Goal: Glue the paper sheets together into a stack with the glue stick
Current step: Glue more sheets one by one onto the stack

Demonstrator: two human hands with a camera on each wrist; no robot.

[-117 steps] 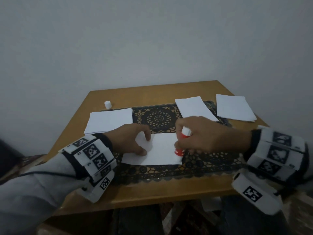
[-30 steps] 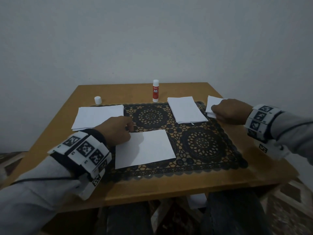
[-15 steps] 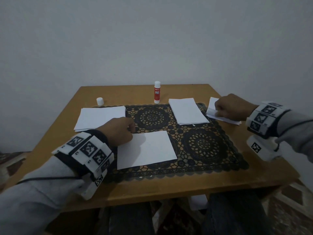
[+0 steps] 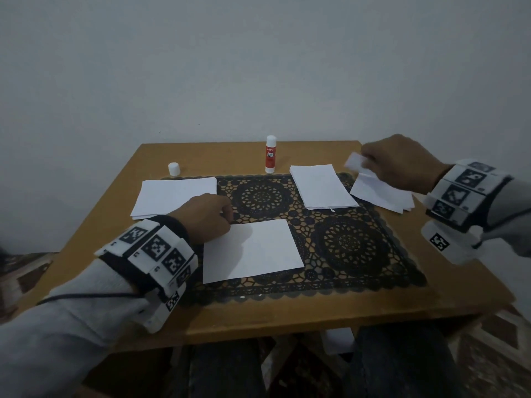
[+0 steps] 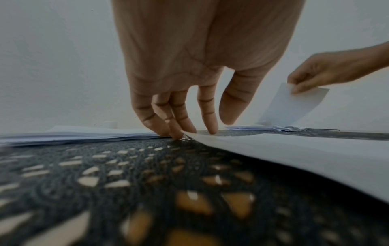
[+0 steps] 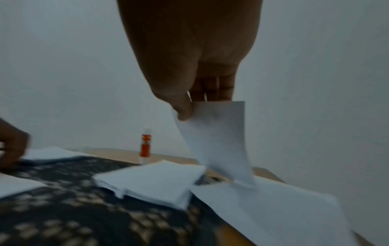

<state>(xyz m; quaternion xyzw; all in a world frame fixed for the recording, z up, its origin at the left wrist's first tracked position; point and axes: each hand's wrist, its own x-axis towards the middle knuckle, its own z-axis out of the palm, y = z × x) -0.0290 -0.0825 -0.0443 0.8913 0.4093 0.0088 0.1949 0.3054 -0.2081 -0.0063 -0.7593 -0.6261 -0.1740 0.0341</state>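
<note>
Paper sheets lie in several places on a wooden table (image 4: 287,317) covered by a dark lace mat (image 4: 344,242): one single sheet (image 4: 253,251) near me on the mat, a pile (image 4: 172,196) at the far left, a pile (image 4: 321,186) at far centre-right, and a pile (image 4: 382,195) at the far right edge. My left hand (image 4: 207,216) rests its straightened fingertips (image 5: 179,134) on the far left corner of the near sheet, holding it flat against the mat. My right hand (image 4: 402,165) pinches the top sheet (image 6: 219,136) of the far right pile between thumb and fingers and has its upper edge raised, while its lower edge seems to touch the pile. A red and white glue stick (image 4: 270,155) stands upright at the far centre of the table, with its white cap (image 4: 174,169) apart to the left. I judge this to be the step of fetching the next sheet. Next I should carry it over to the near sheet, square up the edges and press it down; whether glue is already spread there I cannot tell.
</note>
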